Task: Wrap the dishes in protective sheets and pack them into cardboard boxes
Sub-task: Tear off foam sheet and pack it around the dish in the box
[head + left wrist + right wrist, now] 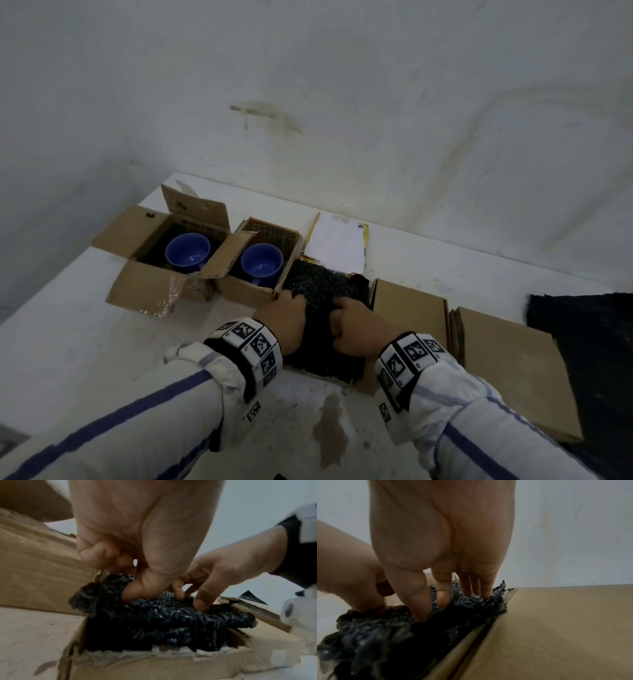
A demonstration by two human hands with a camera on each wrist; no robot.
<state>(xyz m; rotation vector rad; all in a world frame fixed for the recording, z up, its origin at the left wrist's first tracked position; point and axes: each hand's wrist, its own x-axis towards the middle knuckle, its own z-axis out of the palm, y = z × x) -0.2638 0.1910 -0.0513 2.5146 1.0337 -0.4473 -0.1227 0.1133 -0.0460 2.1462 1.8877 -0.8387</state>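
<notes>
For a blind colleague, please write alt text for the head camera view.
Both hands, left hand and right hand, press black bubble wrap down into an open cardboard box on a white table. Behind on the left, two open boxes each hold a blue cup.

White plastered wall (342,85) fills upper view, scuffed, brownish smear near middle, faint curved streaks at right. Wall turns corner at left, darker there. White table (85,342) butts against wall, top speckled with grime, brown stain (330,428) near front edge. Light dim, cool, even. Grey patch at bottom left, blurred, cannot tell what.
</notes>
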